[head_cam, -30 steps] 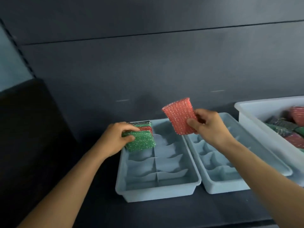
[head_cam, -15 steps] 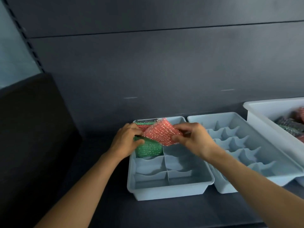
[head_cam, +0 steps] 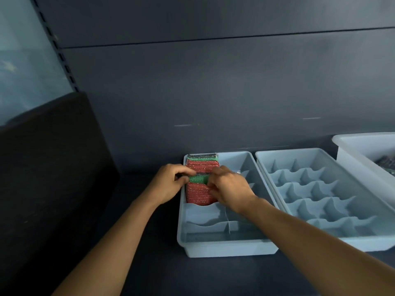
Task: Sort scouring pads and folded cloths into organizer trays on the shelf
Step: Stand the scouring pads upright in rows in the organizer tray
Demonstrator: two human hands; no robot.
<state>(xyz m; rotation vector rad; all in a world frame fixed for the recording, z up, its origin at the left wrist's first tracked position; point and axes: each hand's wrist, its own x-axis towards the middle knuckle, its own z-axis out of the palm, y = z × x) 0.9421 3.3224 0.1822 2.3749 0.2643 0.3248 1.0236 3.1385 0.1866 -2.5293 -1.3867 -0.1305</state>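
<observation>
A pale blue organizer tray (head_cam: 226, 248) with dividers sits on the dark shelf. In its left column stand several glittery scouring pads on edge. The nearest is a red pad (head_cam: 197, 194), with a green pad (head_cam: 197, 178) behind it and more red, green and dark pads (head_cam: 202, 162) at the back. My left hand (head_cam: 168, 184) grips the left edge of the green pad. My right hand (head_cam: 229, 188) holds the right side of the red pad, fingers curled over its top edge, pressing it down into the compartment.
A second divided pale blue tray (head_cam: 320, 240) sits just to the right, touching the first. A white bin (head_cam: 352, 146) with more pads stands at the far right edge. A dark block (head_cam: 53, 157) rises at the left. The shelf's back wall is close behind.
My right hand brought the red pad down from the air and set it on edge in the left column, in front of the green pad. My left hand stayed at the green pad.
</observation>
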